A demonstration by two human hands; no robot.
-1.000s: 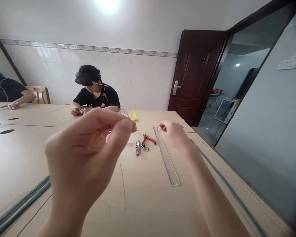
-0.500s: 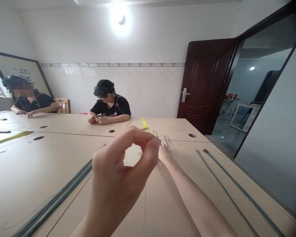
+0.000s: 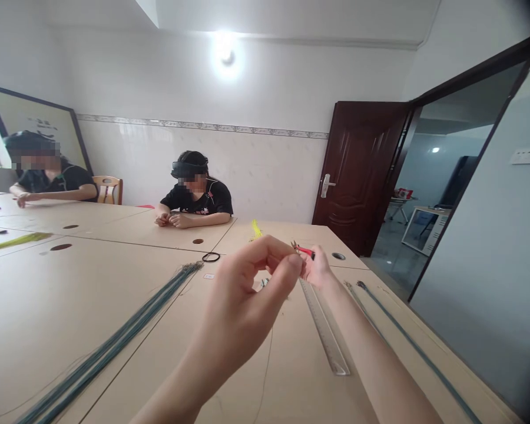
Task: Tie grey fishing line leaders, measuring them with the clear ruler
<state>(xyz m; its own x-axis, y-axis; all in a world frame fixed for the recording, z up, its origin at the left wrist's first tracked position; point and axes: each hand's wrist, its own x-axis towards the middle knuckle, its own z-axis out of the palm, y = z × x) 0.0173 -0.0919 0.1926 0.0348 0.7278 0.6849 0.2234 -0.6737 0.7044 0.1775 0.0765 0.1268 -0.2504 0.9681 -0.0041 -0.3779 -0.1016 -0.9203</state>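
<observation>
My left hand (image 3: 247,294) is raised close to the camera, thumb and forefinger pinched on a thin thread (image 3: 267,359) that hangs down to the table. Just behind it my right hand (image 3: 318,270) holds small red-handled pliers (image 3: 304,250), their tip pointing at the pinch of my left fingers. A clear ruler (image 3: 324,327) lies on the table below my right forearm.
A long bundle of blue-green cords (image 3: 115,347) runs across the table at left; two more cords (image 3: 406,341) lie at right. A black ring (image 3: 211,257) and a yellow tassel (image 3: 256,228) lie further back. Two people sit at the far side. An open door (image 3: 357,171) is at right.
My right hand has picked the red pliers up off the table and brought them to my left fingers. My head has lifted, so more of the room shows.
</observation>
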